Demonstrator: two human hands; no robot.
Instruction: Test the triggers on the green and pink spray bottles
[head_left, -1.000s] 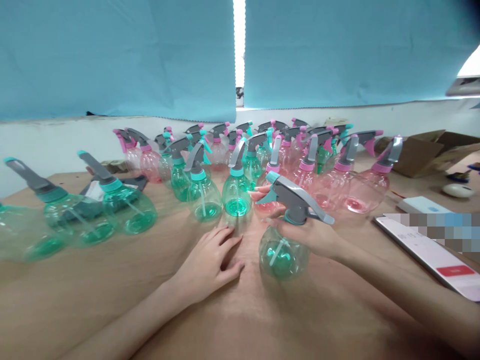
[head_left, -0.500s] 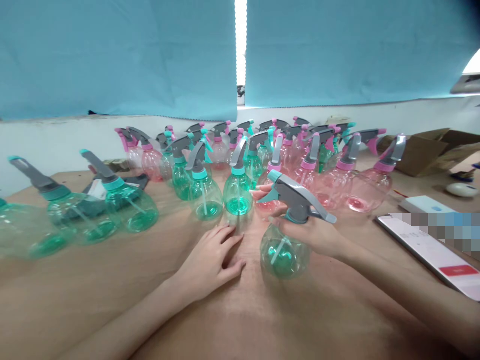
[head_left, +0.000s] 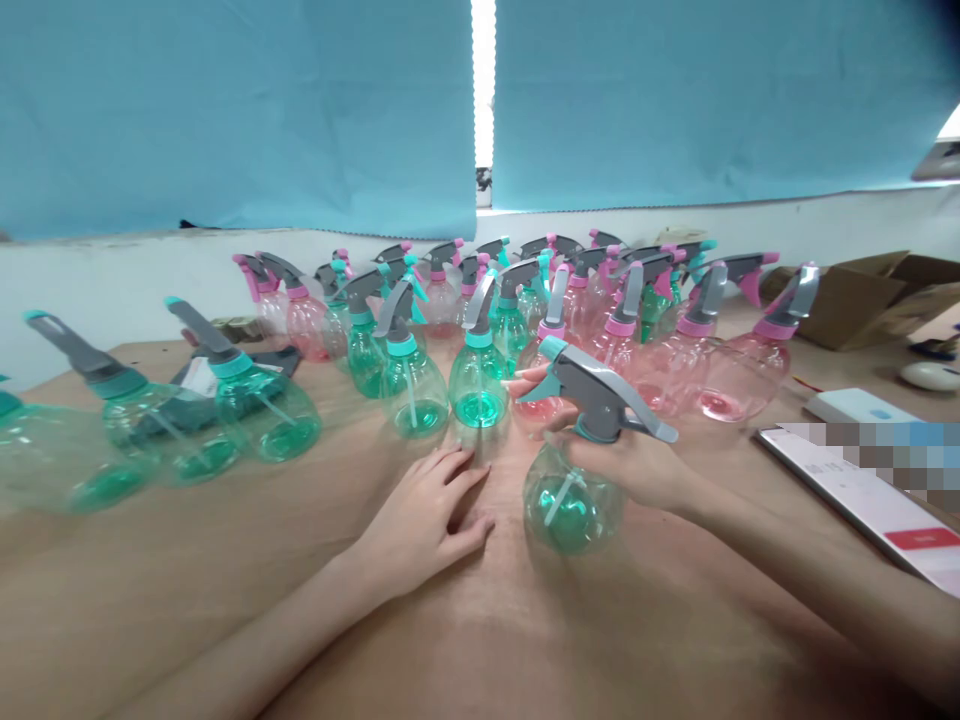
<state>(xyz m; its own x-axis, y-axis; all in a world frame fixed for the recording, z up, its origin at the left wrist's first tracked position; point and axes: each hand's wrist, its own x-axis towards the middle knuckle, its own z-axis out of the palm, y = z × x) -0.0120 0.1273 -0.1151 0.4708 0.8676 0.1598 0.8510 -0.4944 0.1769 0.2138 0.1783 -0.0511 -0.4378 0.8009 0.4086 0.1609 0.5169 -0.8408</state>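
My right hand (head_left: 637,465) is wrapped round the neck of a green spray bottle (head_left: 574,505) with a grey trigger head (head_left: 600,395), which stands on the brown table (head_left: 225,560). Its fingers reach under the trigger. My left hand (head_left: 424,520) lies flat on the table just left of that bottle, fingers apart and holding nothing. Right behind both hands stand more green spray bottles (head_left: 476,385) and pink spray bottles (head_left: 720,375).
Several green bottles (head_left: 259,400) line the left side, and pink and green ones crowd the back middle. A white device (head_left: 877,500) and a small white box (head_left: 855,405) lie at the right. A cardboard box (head_left: 862,300) sits at the far right, below blue curtains.
Almost nothing has moved. The view has shifted slightly; both hands and the held bottle stay in place.
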